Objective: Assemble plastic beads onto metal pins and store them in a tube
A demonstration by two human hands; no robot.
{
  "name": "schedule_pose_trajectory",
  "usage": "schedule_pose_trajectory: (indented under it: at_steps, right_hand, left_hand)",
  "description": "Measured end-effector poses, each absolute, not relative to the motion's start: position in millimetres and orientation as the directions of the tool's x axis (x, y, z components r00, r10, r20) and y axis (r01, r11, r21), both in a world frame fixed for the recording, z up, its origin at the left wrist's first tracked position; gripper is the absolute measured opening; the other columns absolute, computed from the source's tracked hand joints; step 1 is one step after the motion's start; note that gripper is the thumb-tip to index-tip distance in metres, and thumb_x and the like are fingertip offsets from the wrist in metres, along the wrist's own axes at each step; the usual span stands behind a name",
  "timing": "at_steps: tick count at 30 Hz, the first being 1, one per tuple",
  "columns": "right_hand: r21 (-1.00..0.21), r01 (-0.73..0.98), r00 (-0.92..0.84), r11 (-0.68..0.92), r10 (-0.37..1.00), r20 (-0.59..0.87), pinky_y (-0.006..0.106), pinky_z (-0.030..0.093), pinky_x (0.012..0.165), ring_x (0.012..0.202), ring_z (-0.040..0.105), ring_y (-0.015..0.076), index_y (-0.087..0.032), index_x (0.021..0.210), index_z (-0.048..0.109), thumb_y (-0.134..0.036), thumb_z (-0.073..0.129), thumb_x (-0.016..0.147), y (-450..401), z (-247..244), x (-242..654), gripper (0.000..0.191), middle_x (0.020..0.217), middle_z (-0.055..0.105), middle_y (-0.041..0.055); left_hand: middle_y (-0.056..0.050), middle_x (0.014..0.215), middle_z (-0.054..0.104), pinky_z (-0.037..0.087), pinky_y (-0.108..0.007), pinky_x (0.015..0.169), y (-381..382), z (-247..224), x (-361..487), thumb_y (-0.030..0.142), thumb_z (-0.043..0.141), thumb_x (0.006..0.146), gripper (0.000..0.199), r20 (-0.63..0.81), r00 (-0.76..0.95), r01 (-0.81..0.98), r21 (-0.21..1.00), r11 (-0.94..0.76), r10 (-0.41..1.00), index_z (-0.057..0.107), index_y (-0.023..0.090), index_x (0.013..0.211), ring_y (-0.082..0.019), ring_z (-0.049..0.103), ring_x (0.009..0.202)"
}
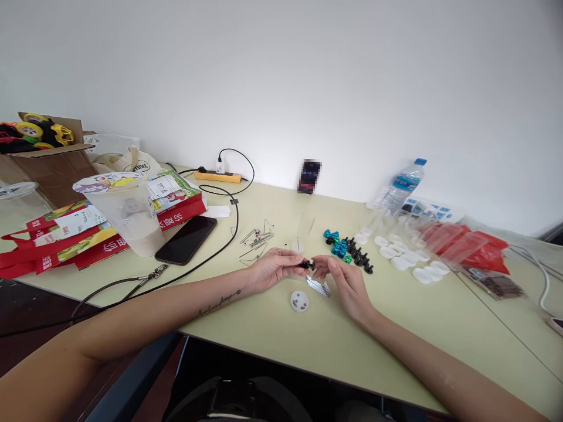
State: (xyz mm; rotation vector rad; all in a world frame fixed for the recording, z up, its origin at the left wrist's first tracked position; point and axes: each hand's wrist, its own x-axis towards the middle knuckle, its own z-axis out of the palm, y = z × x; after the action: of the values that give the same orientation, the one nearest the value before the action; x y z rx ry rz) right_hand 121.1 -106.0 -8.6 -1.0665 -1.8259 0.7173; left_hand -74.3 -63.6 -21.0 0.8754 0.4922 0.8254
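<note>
Near the middle of the table, my left hand [273, 269] pinches a small black part [307, 265] between thumb and fingers. The part has a round flange at its right end; its finer details are too small to make out. My right hand [347, 284] is at that end, fingers half curled and thumb apart from them. Whether its fingertips touch the part I cannot tell. Just below lie a row of thin metal rods [318, 286] and a round white lid [299, 301] holding several small metal bits. A clear tube with a white base [298, 245] stands behind my hands.
Thin bent wires [257, 237] lie to the left; blue and black small parts [345, 247] and white discs [402, 253] to the right. Further out are a phone [186, 240], plastic cup [132, 220], power strip [217, 176], water bottle [404, 184] and cardboard box [53, 170]. A cable crosses the left side.
</note>
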Motion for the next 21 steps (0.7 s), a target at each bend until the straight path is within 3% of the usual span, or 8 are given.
schedule_pose_trajectory:
  at_steps: [21]
  right_hand:
    - [-0.784, 0.399, -0.247, 0.476, 0.879, 0.408, 0.03, 0.048, 0.071, 0.074, 0.063, 0.0176, -0.018, 0.096, 0.065, -0.041, 0.033, 0.094, -106.9, -6.0, 119.3, 0.039, 0.075, 0.066, 0.0037]
  left_hand:
    - [-0.011, 0.083, 0.069, 0.049, -0.021, 0.079, -65.5, -17.5, -74.8, 0.022, 0.069, 0.073, 0.022, -0.061, 0.598, -0.391, 0.849, 0.357, 0.799, 0.067, 0.006, 0.088, -0.013, 0.066, 0.075]
